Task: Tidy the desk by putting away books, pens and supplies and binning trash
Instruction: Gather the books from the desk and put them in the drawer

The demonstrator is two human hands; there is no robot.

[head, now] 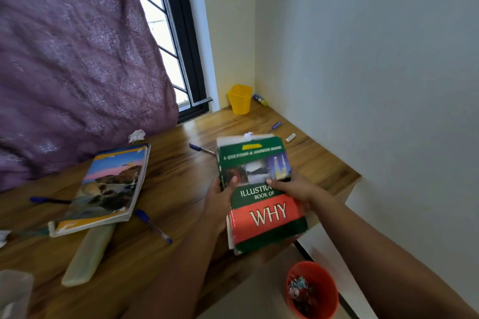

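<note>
A thick green and red book (261,204) titled "WHY" is held over the right part of the wooden desk (181,184). My left hand (220,197) grips its left edge, thumb on the cover. My right hand (295,186) grips its right edge, thumb on the cover too. A stack of notebooks (108,189) with a landscape cover lies to the left. Blue pens lie loose: one (153,225) near the stack, one (49,200) at far left, one (201,149) behind the book, one (275,126) further back. Crumpled paper balls (136,135) (248,135) sit at the back.
A yellow cup (240,98) and a glue stick (260,100) stand in the far corner by the wall. A small white tube (290,137) lies near the wall. A pale green case (88,254) lies under the notebooks. An orange bin (312,290) with scraps stands on the floor, lower right. A purple curtain (77,59) hangs left.
</note>
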